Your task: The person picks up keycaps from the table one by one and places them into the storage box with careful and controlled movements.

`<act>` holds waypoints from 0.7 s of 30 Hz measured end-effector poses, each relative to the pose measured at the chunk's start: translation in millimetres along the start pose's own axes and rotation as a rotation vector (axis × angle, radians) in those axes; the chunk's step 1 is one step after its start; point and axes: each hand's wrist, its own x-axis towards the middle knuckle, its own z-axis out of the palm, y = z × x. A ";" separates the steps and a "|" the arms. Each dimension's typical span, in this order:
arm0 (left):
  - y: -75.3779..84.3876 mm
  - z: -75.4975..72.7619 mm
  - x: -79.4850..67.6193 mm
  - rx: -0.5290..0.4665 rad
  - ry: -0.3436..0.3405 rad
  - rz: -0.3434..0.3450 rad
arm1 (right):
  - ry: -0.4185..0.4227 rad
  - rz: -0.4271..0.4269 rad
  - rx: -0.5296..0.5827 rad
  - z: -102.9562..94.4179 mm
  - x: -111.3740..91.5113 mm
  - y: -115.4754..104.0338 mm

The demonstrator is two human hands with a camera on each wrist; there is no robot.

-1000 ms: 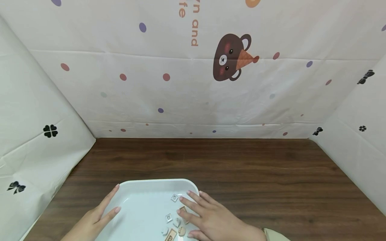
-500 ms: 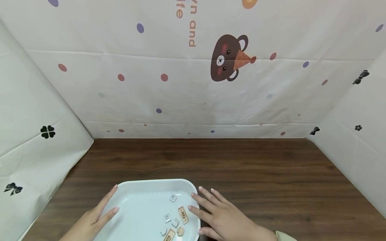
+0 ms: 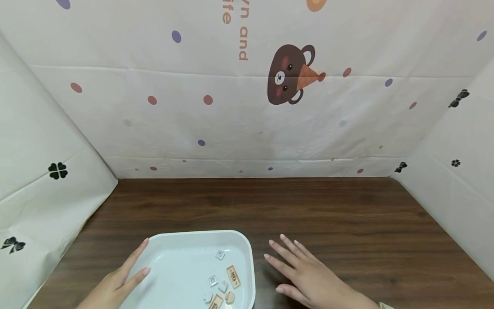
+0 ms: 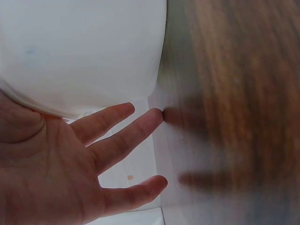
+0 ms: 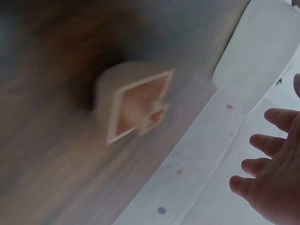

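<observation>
A white tray (image 3: 173,266) lies at the front of the table. Several small keycaps are in its right part, among them a long beige keycap (image 3: 233,276) and a white square keycap (image 3: 220,254). My left hand (image 3: 115,285) rests along the tray's left side, its thumb at the rim and its fingers straight. In the left wrist view those fingers extend outside the tray wall. My right hand (image 3: 308,274) is right of the tray, fingers spread and holding nothing. The right wrist view shows a blurred beige keycap (image 5: 110,96) on the table, hollow underside visible; the head view does not show it.
The dark wooden table (image 3: 328,214) reaches back to a white patterned cloth (image 3: 231,120) hung behind it. Similar cloth stands as side walls, a left one (image 3: 46,206) and a right one (image 3: 455,201).
My right hand has moved right, from over the tray's right edge to above the table, uncovering the long beige keycap. My left hand stays at the tray's left side.
</observation>
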 end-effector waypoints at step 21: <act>-0.1 0.9 -0.3 0.018 0.010 0.012 | -0.054 0.348 0.375 -15.4 -45.7 19.8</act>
